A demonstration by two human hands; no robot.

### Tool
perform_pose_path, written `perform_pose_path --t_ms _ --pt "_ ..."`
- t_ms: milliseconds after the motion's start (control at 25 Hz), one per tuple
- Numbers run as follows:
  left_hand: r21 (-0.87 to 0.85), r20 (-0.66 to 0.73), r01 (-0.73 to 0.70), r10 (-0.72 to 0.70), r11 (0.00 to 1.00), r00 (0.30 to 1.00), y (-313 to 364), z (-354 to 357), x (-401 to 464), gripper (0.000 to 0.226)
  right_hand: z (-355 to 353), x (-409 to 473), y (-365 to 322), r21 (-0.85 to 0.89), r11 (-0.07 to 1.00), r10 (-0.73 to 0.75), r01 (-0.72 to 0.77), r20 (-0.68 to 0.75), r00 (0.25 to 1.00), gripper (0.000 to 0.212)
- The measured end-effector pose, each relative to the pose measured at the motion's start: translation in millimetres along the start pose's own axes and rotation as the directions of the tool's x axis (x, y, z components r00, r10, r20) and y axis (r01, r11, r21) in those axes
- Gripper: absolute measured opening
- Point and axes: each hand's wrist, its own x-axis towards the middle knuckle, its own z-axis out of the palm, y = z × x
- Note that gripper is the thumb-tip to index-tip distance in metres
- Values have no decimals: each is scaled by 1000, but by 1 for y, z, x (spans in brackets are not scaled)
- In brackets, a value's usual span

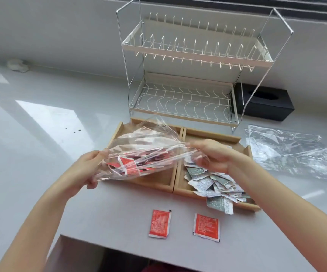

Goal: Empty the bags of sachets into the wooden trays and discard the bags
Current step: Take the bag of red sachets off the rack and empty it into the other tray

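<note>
Bag [145, 152]: clear, part-full of red sachets [128, 165]; I hold it just above the left tray [158, 178], long axis from 8 o'clock to 2 o'clock.
Key relation: the bag hangs between my hands over the left tray, and most of the load sits toward the left hand, so that hand is nearer the weight.
Left hand [89, 168]: fingers curled shut, pinching the bag's 8 o'clock end.
Right hand [210, 156]: fingers closed on the bag's 2 o'clock end, over the right tray [213, 134].
Right tray: heaped with grey-green sachets [211, 182], some spilling over its 5 o'clock corner.
Empty bag [290, 152]: flat on the counter [41, 122] at 3 o'clock, not yet discarded.
Strays: two loose sachets [159, 223] on the counter at 6 o'clock, outside both trays.
Next move, my judgement: tip the bag's mouth down over the left tray; which end is the mouth I cannot tell.
</note>
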Motion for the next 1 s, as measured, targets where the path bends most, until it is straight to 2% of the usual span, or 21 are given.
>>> perform_pose_path --t_ms 120,200,400,560,640,840,1000 --pt "-121 -13 -48 47 991 999 13 -2 -6 17 0 -9 -17 -29 994 -103 103 -12 995 23" --pt "-212 -37 -95 89 973 995 24 -5 -9 18 2 -18 -28 -38 987 -156 156 -7 988 27" --pt "-352 -91 -208 188 912 978 53 -13 -20 28 2 -37 -57 33 965 -259 259 -10 966 26" --pt "-464 -111 -279 257 841 960 73 -23 -28 50 1 -47 -79 146 942 -310 303 31 950 21" --pt "-496 -114 -314 298 810 948 84 -26 -32 52 1 -53 -90 165 932 -335 323 50 941 20" --pt "-425 -157 -434 408 794 899 104 -27 -37 36 -1 -69 -114 124 897 -433 424 57 899 19" --pt "-239 -70 -494 492 836 868 109 -18 -37 33 -15 -76 -121 -131 817 -565 561 9 825 22"
